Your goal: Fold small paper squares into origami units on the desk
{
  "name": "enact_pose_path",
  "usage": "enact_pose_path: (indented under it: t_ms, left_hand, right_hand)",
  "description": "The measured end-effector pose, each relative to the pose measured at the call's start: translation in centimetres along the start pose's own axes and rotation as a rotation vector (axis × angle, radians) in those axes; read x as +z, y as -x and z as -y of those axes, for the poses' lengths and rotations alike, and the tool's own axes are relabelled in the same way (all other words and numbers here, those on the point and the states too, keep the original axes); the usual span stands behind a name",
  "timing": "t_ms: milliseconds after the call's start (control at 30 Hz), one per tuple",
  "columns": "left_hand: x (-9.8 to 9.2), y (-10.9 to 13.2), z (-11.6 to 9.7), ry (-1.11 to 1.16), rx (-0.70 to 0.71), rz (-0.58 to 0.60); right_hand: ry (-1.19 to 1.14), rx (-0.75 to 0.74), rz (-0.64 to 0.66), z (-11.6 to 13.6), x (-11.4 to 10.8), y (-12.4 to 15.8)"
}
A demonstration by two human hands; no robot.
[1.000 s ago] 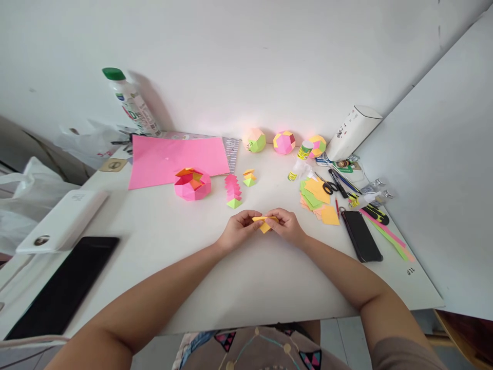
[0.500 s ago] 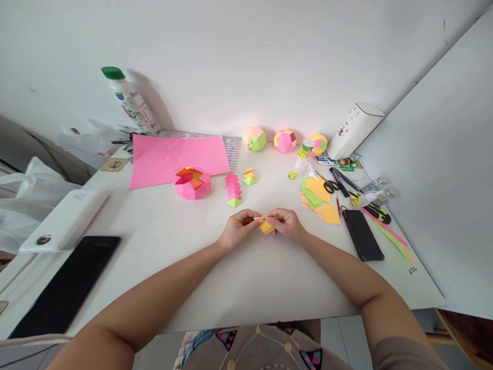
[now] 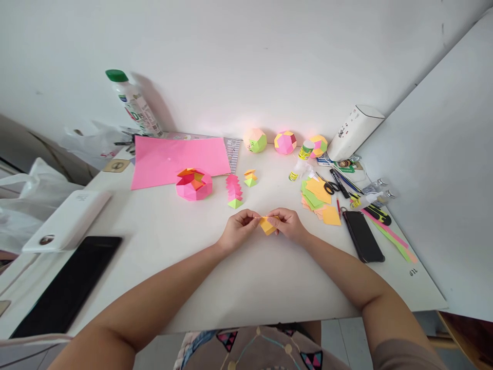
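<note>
A folded orange-yellow paper piece [image 3: 267, 226] is pinched between my two hands above the near middle of the table. My left hand [image 3: 242, 229] grips its left corner with thumb and fingers. On the other side my right hand [image 3: 288, 224] holds it, thumb pressed on the front face. Beyond my hands lie a row of folded pink pieces [image 3: 233, 188] ending in a green one, and a small stack of orange and green folded pieces [image 3: 250, 177]. A pink faceted paper bowl [image 3: 194, 191] with an orange and red inside stands farther left.
Three paper balls, one of them green [image 3: 255, 141], line the wall. To the right are paper squares [image 3: 318, 191], a glue stick [image 3: 306, 150], scissors [image 3: 330, 188] and a black phone [image 3: 363, 236]. Pink sheets [image 3: 181, 154], a bottle [image 3: 134, 105] and a black tablet [image 3: 69, 288] sit left.
The folded paper has tilted slightly in my fingers, its left corner now more covered by my left hand. Both hands keep hold of it in nearly the same place.
</note>
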State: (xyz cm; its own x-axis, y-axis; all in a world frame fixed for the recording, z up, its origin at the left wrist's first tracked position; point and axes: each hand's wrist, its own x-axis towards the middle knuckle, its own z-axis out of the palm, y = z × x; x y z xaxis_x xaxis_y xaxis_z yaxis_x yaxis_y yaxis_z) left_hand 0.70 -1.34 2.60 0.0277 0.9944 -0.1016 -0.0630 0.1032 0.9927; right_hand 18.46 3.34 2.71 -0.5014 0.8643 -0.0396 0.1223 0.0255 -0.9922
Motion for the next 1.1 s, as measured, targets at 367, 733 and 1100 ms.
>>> enact_pose_path:
  t_ms: [367, 733, 1100]
  left_hand:
    - [-0.16, -0.21, 0.02, 0.105, -0.013, -0.063]
    - [0.05, -0.01, 0.14, -0.055, 0.042, 0.073]
    - [0.25, -0.05, -0.1, 0.003, -0.007, -0.001]
  right_hand:
    - [-0.039, 0.038, -0.037, 0.17, -0.08, -0.08]
    - [-0.026, 0.025, 0.001, 0.22, -0.12, -0.09]
    - [0.022, 0.013, 0.02, 0.03, -0.18, 0.0]
